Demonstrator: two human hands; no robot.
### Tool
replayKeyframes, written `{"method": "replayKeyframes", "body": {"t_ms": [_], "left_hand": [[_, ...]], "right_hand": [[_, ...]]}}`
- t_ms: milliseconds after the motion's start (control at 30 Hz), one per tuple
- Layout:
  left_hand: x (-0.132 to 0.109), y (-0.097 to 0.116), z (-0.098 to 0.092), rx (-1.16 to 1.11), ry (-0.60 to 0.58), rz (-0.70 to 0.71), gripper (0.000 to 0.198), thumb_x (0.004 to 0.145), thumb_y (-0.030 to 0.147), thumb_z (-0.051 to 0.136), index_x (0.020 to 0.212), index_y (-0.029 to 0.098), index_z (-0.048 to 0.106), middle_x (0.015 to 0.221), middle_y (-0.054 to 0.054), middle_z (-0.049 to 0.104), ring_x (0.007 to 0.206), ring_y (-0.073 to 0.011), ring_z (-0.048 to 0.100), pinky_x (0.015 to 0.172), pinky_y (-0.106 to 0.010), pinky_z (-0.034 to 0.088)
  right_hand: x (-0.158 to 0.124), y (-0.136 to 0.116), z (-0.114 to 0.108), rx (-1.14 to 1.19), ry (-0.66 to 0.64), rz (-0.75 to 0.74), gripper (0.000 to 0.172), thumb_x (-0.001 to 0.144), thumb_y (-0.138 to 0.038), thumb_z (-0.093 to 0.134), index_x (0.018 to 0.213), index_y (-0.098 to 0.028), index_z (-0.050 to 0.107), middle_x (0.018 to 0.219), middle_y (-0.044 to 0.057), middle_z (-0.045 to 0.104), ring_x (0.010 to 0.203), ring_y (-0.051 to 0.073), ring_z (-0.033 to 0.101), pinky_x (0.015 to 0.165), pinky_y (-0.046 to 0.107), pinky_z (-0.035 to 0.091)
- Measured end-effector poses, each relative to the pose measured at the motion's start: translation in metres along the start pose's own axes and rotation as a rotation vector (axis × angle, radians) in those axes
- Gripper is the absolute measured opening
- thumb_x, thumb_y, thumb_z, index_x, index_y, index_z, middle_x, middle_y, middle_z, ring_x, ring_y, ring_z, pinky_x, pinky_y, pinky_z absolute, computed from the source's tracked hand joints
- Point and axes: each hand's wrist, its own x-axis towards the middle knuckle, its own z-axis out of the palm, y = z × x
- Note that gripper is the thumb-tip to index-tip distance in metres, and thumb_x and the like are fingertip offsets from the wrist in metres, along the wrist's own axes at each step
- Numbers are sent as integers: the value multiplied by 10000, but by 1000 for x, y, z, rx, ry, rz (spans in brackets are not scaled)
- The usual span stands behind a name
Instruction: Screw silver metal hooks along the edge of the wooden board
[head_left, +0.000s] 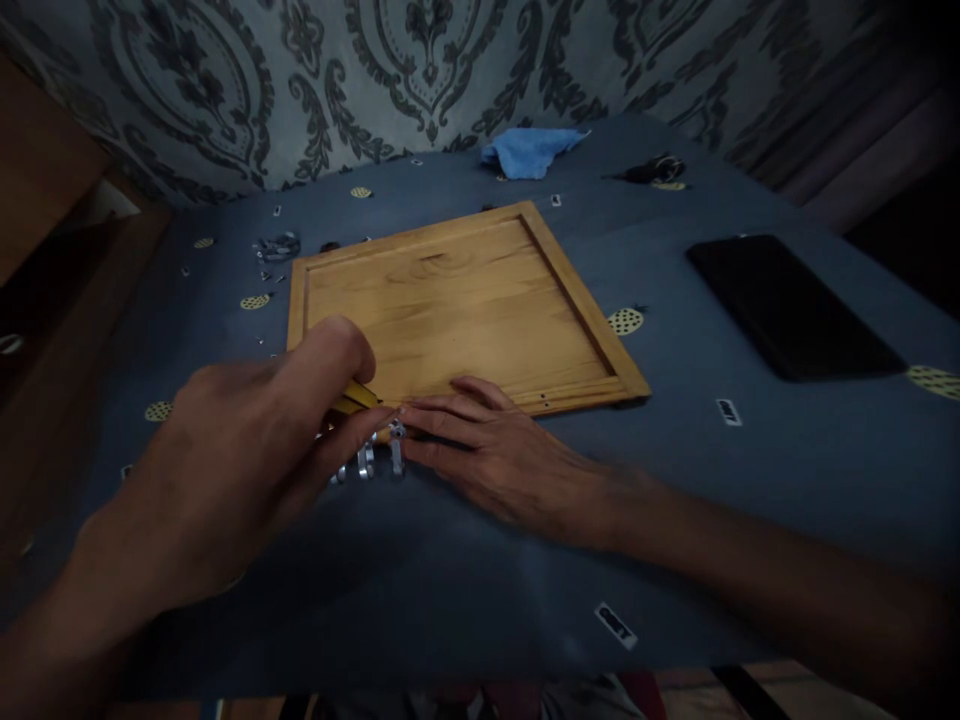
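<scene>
My left hand is closed around a yellow tool with a dark tip; the fingers hide most of it, so its exact kind does not show. The tip points at the near edge of a framed wooden panel, which lies flat. Small shiny metal fittings stick out from that edge, just under my left fingertips. Across the same edge rests my right hand, fingers stretched out, the fingertips beside the rightmost metal fitting. Two small dark holes show in the frame to its right.
A blue patterned cloth covers the table. Left of the panel's far corner lie metal parts and several screws. A blue rag and a dark object with a cord lie at the back. At right is a black tablet-like slab.
</scene>
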Motion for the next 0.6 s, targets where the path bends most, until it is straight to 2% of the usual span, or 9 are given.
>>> {"method": "replayKeyframes", "body": {"t_ms": [100,233,433,600], "left_hand": [[-1,0,0,67,33,10,187,1003,411,603,940,265,504,551,107,543,390,-107,520,375,-250,232],[-1,-1,1,135,73,11,234,1004,474,596,940,261,524,497,116,539,360,-126,526,369,-269,201],[-1,-1,1,87,64,-27,235,984,471,634,942,261,539,509,123,562,366,-118,543,373,-263,210],[-1,-1,2,59,59,-53,222,967,458,651,947,268,537,530,116,560,388,-116,549,370,-228,272]], "right_hand": [[0,0,0,8,7,0,351,1079,-172,441,1371,-183,636,1481,115,622,1398,249,526,1197,525,338],[0,1,0,23,10,-12,350,1077,-180,440,1361,-171,644,1469,121,631,1401,262,524,1191,537,347],[0,1,0,14,-33,16,360,1062,-181,471,1382,-200,634,1507,105,603,1420,253,509,1210,525,324],[-1,2,0,16,-27,15,358,1048,-177,499,1374,-214,642,1497,104,613,1421,242,510,1208,513,323]]}}
